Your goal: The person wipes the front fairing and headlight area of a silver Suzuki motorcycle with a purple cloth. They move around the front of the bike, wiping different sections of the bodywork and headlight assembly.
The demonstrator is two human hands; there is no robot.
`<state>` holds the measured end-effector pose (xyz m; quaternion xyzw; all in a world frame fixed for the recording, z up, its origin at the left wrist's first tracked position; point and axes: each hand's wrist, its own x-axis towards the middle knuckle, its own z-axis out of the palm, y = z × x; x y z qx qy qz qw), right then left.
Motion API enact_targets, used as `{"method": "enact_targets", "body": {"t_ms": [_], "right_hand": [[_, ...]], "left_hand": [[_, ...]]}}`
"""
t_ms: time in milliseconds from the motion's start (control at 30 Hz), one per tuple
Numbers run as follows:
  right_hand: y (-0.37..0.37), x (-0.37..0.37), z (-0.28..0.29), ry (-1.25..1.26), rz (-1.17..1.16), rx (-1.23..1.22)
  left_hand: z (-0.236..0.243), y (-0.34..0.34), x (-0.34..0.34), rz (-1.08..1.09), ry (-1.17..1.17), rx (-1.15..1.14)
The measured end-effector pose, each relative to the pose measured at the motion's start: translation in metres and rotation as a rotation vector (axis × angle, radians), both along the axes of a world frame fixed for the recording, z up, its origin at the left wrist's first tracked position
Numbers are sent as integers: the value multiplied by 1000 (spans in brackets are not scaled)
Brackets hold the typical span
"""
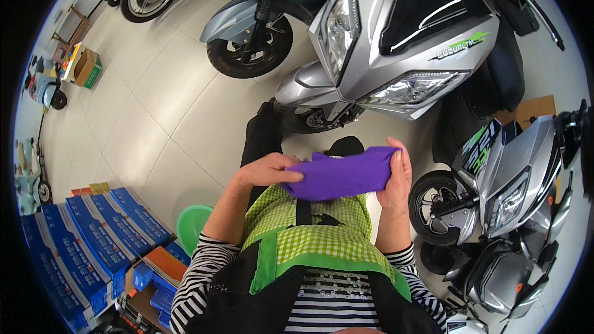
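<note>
Two hands on one purple cloth (340,175), held in front of my waist above the green checked apron (312,222). The cloth is folded or bunched into a thick band, and its long axis runs left to right across my body, rising a little toward the right end. My left hand (267,171) sits at the left end, palm down, fingers curled over the top edge and the thumb tucked under, so the grip is closed on the fabric. My right hand (396,179) stands more upright at the right end, fingers (396,156) wrapped over the upper corner and pressed flat against the cloth; it too is closed on it, though I cannot see the thumb behind the fabric. Both hands are equally near, each owning one end, with the middle of the band spanning free between them and sagging slightly. The cloth lies inward of each hand, toward the midline, so any pull or fold would run along that left-right line. A silver scooter (396,43) stands just ahead of me, nose toward me; a second silver one (513,192) is close on my right. Blue boxes (93,235) are stacked on the tiled floor (154,105) well to my left, with a green basin (192,222) beside my left elbow.
</note>
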<state>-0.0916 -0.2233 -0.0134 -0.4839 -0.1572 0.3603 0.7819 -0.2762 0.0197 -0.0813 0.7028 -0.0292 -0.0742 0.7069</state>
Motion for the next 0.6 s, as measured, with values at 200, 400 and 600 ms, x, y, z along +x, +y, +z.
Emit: {"method": "enact_targets", "body": {"t_ms": [200, 400, 600], "right_hand": [[14, -6, -29, 169, 234, -337], [5, -24, -63, 349, 467, -386], [14, 22, -35, 577, -121, 82]], "left_hand": [[-10, 7, -21, 306, 190, -756], [-25, 14, -33, 263, 250, -437], [-59, 9, -23, 0, 268, 592]]}}
